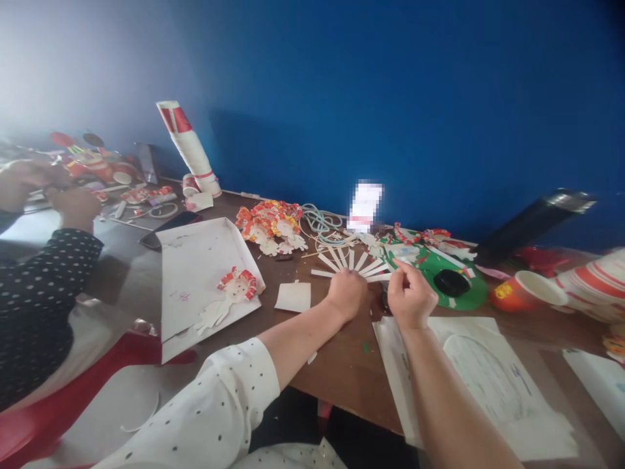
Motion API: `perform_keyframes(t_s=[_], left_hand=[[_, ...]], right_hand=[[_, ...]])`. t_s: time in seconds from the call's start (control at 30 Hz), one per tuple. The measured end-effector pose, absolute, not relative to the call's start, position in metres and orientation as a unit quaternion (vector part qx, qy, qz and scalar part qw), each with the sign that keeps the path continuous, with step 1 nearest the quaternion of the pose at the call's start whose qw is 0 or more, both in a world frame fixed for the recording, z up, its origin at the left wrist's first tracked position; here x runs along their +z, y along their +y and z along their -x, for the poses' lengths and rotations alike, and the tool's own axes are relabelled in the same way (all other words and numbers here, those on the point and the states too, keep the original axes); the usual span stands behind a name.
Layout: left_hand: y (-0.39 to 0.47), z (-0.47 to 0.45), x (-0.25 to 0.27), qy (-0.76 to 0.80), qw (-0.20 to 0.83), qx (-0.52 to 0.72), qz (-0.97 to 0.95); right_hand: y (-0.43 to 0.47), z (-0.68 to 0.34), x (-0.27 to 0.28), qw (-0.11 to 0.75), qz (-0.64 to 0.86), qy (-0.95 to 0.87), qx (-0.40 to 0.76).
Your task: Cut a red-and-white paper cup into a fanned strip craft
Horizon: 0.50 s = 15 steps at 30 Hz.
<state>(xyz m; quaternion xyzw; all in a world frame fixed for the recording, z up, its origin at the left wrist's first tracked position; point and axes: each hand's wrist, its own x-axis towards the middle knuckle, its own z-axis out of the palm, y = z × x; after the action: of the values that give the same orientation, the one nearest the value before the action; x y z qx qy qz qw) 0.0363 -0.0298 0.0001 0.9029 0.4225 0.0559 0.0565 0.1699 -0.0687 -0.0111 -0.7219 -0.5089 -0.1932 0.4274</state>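
A white paper piece cut into splayed strips (pixel 351 260), like a slit paper cup, fans out above the table. My left hand (pixel 347 292) is closed around its middle and hides the base. With fingers curled, my right hand (pixel 413 296) pinches the tip of the rightmost strip. A small square of white paper (pixel 293 297) lies left of my left hand. On a larger white sheet (pixel 195 251) rests a cut-paper lion (pixel 237 286) with a red and white mane.
A heap of similar paper figures (pixel 271 225) sits by the wall near a lit phone (pixel 365 207). At right are a green disc (pixel 473 292), an orange cup (pixel 525 291), a black flask (pixel 530 225) and papers (pixel 488 378). A co-worker's hands (pixel 73 205) are at far left.
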Motion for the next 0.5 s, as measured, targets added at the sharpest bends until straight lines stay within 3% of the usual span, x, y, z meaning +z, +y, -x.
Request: perform_keyframes(t_s=[0.1, 0.17, 0.3, 0.4, 0.5], left_hand=[[-0.025, -0.025, 0.015, 0.471, 0.110, 0.132, -0.865], [-0.021, -0.014, 0.028, 0.509, 0.180, 0.268, -0.798], [-0.018, -0.002, 0.035, 0.517, 0.490, 0.484, -0.508], [-0.021, -0.011, 0.018, 0.471, 0.670, 0.521, -0.243], [-0.027, -0.024, -0.001, 0.473, 0.728, 0.486, -0.103]], right_hand=[[-0.070, -0.172, -0.011, 0.455, 0.703, -0.503, -0.210], [-0.071, -0.171, -0.011, 0.486, 0.690, -0.489, -0.222], [-0.071, -0.165, -0.010, 0.522, 0.674, -0.474, -0.220], [-0.070, -0.164, -0.011, 0.531, 0.655, -0.495, -0.209], [-0.069, -0.165, -0.014, 0.522, 0.648, -0.515, -0.206]])
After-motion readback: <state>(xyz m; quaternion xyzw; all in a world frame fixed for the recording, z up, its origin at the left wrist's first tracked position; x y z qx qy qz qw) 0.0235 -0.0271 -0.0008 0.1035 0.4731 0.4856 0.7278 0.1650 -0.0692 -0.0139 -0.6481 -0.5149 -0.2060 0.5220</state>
